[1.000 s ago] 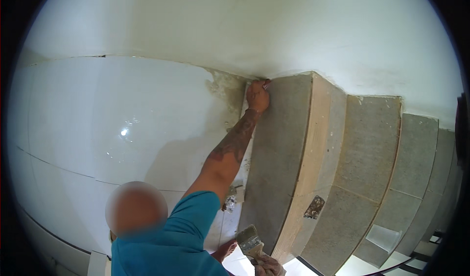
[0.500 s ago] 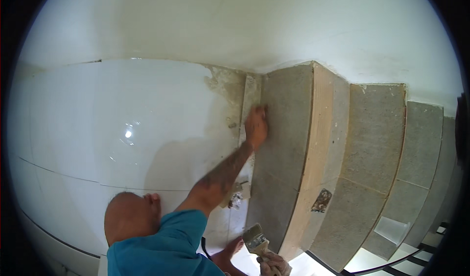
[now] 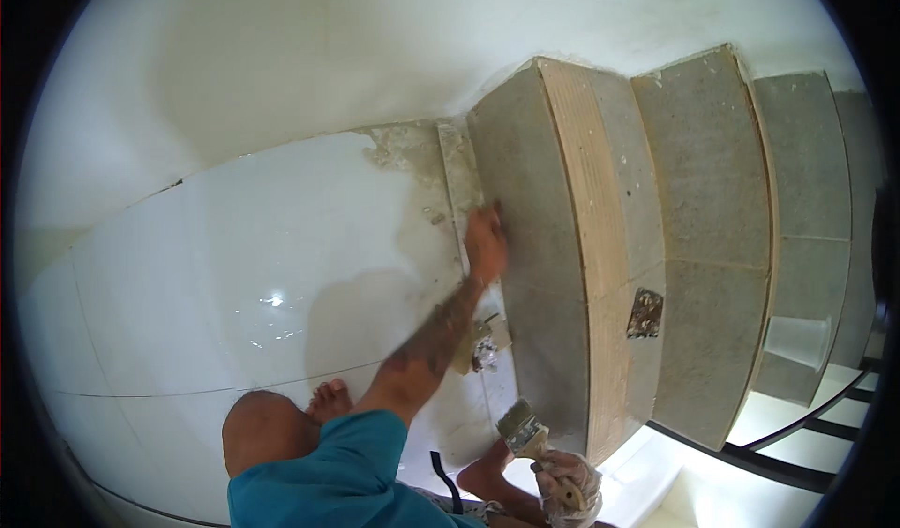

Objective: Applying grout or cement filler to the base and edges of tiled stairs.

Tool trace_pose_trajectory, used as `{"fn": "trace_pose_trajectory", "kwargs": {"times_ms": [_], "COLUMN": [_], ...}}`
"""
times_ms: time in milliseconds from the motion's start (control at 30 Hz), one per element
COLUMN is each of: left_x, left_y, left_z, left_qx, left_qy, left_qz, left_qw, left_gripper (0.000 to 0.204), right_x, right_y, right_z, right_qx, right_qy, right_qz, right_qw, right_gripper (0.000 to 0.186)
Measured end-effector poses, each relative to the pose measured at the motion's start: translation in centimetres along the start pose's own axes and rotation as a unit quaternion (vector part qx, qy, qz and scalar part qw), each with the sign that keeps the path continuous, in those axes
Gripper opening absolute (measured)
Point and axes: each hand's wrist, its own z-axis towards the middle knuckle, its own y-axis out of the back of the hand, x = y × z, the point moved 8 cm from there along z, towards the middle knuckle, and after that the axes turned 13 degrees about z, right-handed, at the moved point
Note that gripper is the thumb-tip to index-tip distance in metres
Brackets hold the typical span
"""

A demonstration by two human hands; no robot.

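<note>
My left hand (image 3: 485, 242), bare, is closed at the foot of the lowest grey riser (image 3: 530, 209), by a narrow strip (image 3: 452, 153) along the floor edge. Its fingertips touch or nearly touch the riser; anything pinched in them is hidden. My right hand (image 3: 568, 486), in a thin clear plastic glove, grips a paintbrush (image 3: 523, 425) by its handle. The brush's wide, grey-smeared bristles point up and left, near the riser's lower end. Between the two hands, a crumpled whitish and yellowish bundle (image 3: 485, 352) lies on the floor.
Grey-tiled stairs (image 3: 708, 172) rise to the right, with a wood-look strip (image 3: 586, 153) on the first step. A dark mottled square piece (image 3: 645, 313) and a translucent white container (image 3: 797, 339) sit on steps. Black railing (image 3: 797, 470) stands lower right. Glossy white floor tiles (image 3: 272, 209) spread left.
The whole view has tilted, so the stairs look turned. My left hand stays low by the riser. The paintbrush in my right hand appears further right and slightly higher.
</note>
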Motion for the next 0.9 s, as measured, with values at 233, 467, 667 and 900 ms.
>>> {"fn": "trace_pose_trajectory", "kwargs": {"times_ms": [233,467,667,900], "left_x": [-0.3,-9.7,-7.0,-10.1], "left_y": [1.0,4.7,11.4,12.4], "left_z": [-9.2,7.0,7.6,4.5], "left_qx": [-0.020,-0.024,-0.110,0.012], "left_qy": [-0.039,-0.023,0.015,0.080], "left_qz": [-0.041,-0.088,-0.169,-0.221], "left_qw": [0.998,0.996,0.979,0.972], "left_gripper": [0.009,0.019,0.029,0.017], "right_x": [1.7,2.9,2.5,-1.8], "right_y": [0.9,6.4,8.2,11.5], "right_z": [-1.7,-5.1,-4.9,-3.2], "right_qx": [0.013,-0.175,-0.188,-0.220], "right_qy": [0.135,0.258,0.296,0.138], "right_qz": [-0.013,-0.058,-0.072,0.336], "right_qw": [0.991,0.949,0.934,0.905], "right_gripper": [0.017,0.020,0.016,0.020]}}
